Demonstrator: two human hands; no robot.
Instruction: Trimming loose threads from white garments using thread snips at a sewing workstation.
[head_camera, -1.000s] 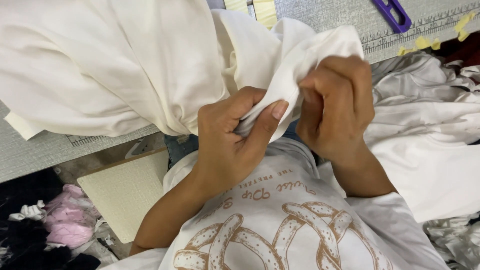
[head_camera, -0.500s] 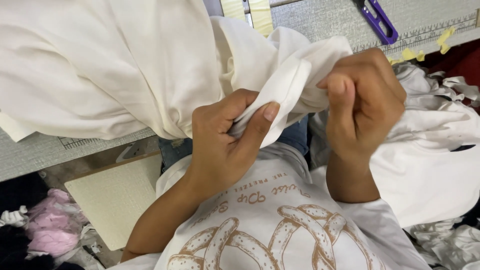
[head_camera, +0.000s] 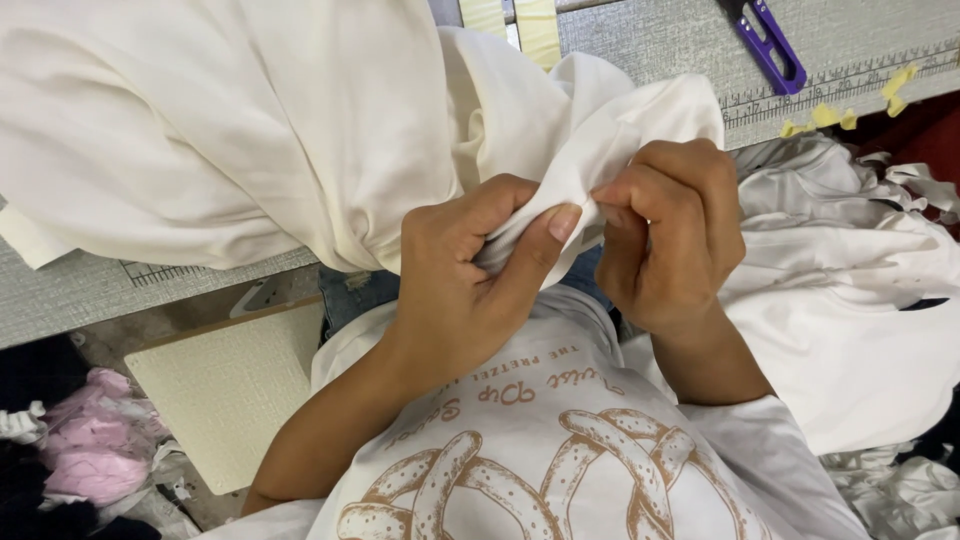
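A large cream white garment (head_camera: 230, 130) lies bunched over the grey worktable (head_camera: 640, 40) and hangs off its near edge. My left hand (head_camera: 470, 270) grips a fold of this cloth just below the table edge, thumb pressed on top. My right hand (head_camera: 670, 240) pinches the same fold from the right, fingers curled, touching the left thumb. Both hands hold the cloth above my lap, over my white shirt with a brown pretzel print (head_camera: 560, 470).
Purple-handled snips (head_camera: 765, 45) and yellow scraps (head_camera: 830, 115) lie on the table by a printed ruler strip. A heap of white garments (head_camera: 860, 300) is at the right. A cream board (head_camera: 230, 390) and pink and black cloth (head_camera: 85, 450) lie on the floor at left.
My right hand came back in from the right and now pinches the fold next to the left thumb. The left hand kept its grip and the cloth shifted slightly.
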